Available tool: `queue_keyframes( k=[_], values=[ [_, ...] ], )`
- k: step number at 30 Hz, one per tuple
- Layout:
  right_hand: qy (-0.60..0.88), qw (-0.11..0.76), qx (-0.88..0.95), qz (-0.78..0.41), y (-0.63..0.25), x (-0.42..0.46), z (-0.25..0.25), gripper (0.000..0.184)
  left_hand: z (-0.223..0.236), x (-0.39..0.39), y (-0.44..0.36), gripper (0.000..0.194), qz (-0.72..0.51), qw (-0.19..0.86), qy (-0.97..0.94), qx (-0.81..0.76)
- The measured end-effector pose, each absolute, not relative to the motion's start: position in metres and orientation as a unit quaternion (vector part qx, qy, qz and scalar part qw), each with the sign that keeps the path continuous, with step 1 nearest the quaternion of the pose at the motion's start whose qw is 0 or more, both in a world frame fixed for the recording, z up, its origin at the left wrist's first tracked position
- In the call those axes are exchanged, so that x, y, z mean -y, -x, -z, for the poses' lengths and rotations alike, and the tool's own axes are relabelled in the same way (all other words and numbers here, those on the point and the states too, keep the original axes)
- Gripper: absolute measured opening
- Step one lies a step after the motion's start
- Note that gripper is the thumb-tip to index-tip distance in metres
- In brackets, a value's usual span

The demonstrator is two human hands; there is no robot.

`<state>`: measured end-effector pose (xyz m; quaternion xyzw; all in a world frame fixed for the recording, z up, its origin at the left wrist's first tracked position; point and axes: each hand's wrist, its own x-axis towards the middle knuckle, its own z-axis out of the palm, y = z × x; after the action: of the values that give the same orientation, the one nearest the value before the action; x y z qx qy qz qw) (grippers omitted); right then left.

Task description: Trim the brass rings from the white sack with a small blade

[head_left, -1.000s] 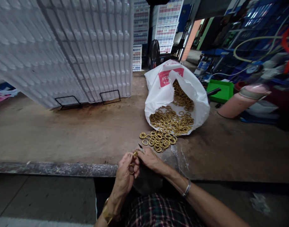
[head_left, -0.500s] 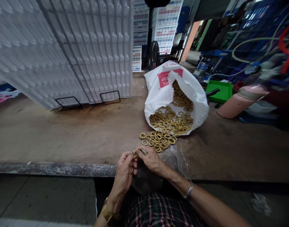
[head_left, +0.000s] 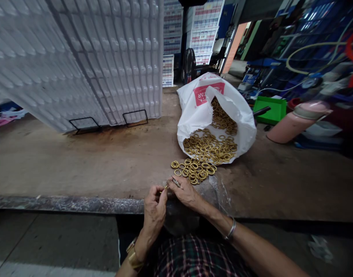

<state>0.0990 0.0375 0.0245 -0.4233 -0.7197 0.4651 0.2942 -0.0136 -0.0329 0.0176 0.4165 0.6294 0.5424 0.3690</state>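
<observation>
While left fingers (head_left: 163, 197) pinch a brassy ring (head_left: 165, 187), right fingers (head_left: 171, 185) grip a slim tool (head_left: 175, 182).

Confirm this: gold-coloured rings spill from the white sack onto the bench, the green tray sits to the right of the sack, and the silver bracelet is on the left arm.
One thing is wrong: the head view shows the silver bracelet on the right arm. Gold-coloured rings do spill from the white sack onto the bench, with the green tray to its right.

I'm in a workshop: stacked crates (head_left: 203, 36) at twelve o'clock, cluttered shelving (head_left: 317, 42) at two.
</observation>
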Motion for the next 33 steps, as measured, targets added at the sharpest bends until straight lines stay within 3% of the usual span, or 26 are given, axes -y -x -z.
queue_keyframes(
  k=[4,10,14,23,33],
  values=[
    [0.419,0.294,0.726,-0.46,-0.0972,-0.0385,-0.0205,0.028,-0.0166,0.0326,0.0132,0.022,-0.539,0.388,-0.41,-0.625],
    [0.433,0.288,0.704,-0.485,-0.0959,-0.038,-0.0196,0.025,-0.0219,0.0322,0.0133,0.033,-0.5,0.561,-0.312,-0.582],
    [0.424,0.294,0.696,-0.498,-0.0959,-0.0378,-0.0197,0.026,-0.0211,0.0326,0.014,0.034,-0.526,0.611,-0.27,-0.527],
    [0.4,0.29,0.714,-0.496,-0.0964,-0.0369,-0.0196,0.024,-0.0193,0.0297,0.0124,0.04,-0.507,0.54,-0.305,-0.599],
    [0.426,0.295,0.683,-0.514,-0.0951,-0.0389,-0.016,0.025,-0.0162,0.0325,0.0166,0.036,-0.509,0.561,-0.316,-0.571]
  ],
)
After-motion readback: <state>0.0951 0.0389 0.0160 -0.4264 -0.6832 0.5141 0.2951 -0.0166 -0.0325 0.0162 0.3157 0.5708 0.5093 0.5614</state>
